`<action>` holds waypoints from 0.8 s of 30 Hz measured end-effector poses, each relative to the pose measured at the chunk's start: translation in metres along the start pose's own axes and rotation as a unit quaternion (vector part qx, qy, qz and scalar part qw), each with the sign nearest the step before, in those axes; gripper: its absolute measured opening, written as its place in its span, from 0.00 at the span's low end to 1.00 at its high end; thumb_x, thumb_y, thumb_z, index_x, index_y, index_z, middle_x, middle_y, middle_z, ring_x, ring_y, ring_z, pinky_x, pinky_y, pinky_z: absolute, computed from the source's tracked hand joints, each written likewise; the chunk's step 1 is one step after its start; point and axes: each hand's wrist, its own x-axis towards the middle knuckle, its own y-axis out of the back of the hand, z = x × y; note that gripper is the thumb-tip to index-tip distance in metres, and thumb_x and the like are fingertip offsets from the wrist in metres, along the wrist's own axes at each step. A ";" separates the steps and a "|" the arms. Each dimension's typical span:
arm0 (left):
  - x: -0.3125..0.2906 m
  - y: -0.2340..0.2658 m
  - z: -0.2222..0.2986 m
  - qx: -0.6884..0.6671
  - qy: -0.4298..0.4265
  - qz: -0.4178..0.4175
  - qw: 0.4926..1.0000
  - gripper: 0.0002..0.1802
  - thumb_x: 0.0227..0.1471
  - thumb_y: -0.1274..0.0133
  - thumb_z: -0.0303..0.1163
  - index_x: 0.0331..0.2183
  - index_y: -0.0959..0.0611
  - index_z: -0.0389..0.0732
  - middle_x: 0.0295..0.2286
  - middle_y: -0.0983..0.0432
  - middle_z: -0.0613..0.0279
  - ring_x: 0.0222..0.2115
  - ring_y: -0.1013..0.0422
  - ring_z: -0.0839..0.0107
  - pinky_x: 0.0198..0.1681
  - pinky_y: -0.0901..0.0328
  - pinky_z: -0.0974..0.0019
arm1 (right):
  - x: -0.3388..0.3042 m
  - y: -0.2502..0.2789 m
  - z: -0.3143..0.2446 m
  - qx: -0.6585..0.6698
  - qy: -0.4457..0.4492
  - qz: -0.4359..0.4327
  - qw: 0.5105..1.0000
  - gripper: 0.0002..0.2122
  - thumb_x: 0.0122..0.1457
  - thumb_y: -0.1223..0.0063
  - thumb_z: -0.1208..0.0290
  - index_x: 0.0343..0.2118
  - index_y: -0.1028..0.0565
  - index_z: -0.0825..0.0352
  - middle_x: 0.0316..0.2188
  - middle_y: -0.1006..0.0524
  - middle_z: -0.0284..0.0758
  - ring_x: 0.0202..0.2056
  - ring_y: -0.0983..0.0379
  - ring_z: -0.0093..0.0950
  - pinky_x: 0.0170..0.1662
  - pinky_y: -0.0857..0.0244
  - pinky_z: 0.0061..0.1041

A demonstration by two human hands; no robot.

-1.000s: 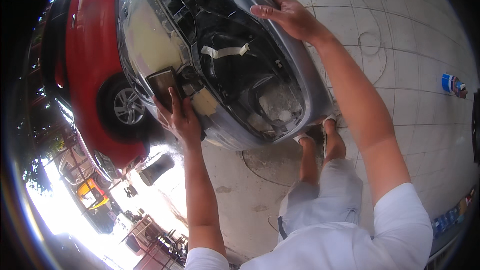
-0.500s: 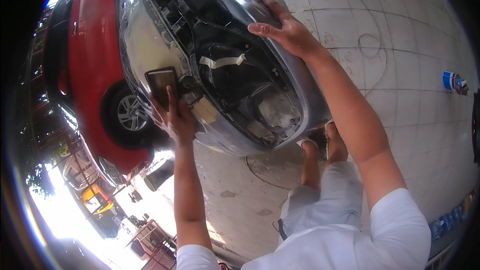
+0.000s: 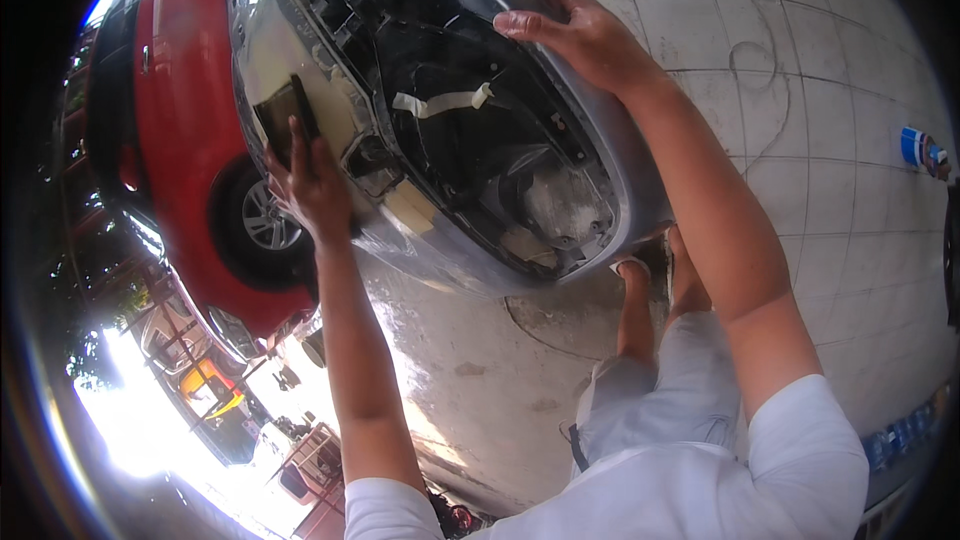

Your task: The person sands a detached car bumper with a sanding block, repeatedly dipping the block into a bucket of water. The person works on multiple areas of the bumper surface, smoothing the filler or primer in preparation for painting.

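Note:
My left hand (image 3: 314,188) holds a dark, flat rectangular sanding block (image 3: 278,122) against the grey car body panel (image 3: 450,258), its fingers stretched along the block. Pale yellowish filler (image 3: 329,87) covers the panel around it. On the opposite side of the dark front opening, my right hand (image 3: 596,44) rests on the smooth grey outer edge, fingers long and thumb apart, holding nothing. A strip of cream masking tape (image 3: 440,102) hangs across the opening between the hands.
A red car (image 3: 190,70) with a black tyre (image 3: 240,222) stands close on the left. Tiled floor (image 3: 720,130) with a thin hose lies to the right. A blue-and-white can (image 3: 914,147) sits at far right, and blue bottles (image 3: 895,440) stand at lower right.
My left hand has slid the sanding block farther up and left along the panel. My right hand stays on the outer edge. The view has shifted slightly.

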 end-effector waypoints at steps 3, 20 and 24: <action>0.011 0.000 -0.008 0.002 0.065 -0.006 0.998 0.29 0.62 0.42 0.49 0.63 0.22 0.62 0.66 0.37 0.40 0.63 0.39 0.38 0.65 0.46 0.38 | -0.005 0.002 -0.029 0.067 -0.080 -0.009 0.994 0.40 0.56 0.35 0.48 0.67 0.33 0.67 0.67 0.35 0.55 0.69 0.40 0.49 0.71 0.45 0.38; -0.120 -0.010 0.025 -0.002 0.104 0.085 0.991 0.26 0.59 0.40 0.53 0.59 0.17 0.67 0.67 0.40 0.42 0.64 0.41 0.37 0.66 0.48 0.37 | 0.047 -0.154 -0.068 -0.592 0.118 0.037 0.796 0.28 0.71 0.57 0.46 0.71 0.35 0.51 0.71 0.38 0.47 0.72 0.45 0.45 0.73 0.53 0.46; -0.066 0.000 0.012 -0.014 0.112 0.057 0.992 0.25 0.60 0.40 0.53 0.59 0.17 0.69 0.67 0.41 0.42 0.64 0.42 0.37 0.66 0.49 0.36 | 0.051 -0.156 -0.055 -0.551 0.106 0.014 0.828 0.26 0.73 0.65 0.46 0.70 0.34 0.45 0.72 0.42 0.48 0.74 0.52 0.50 0.75 0.60 0.52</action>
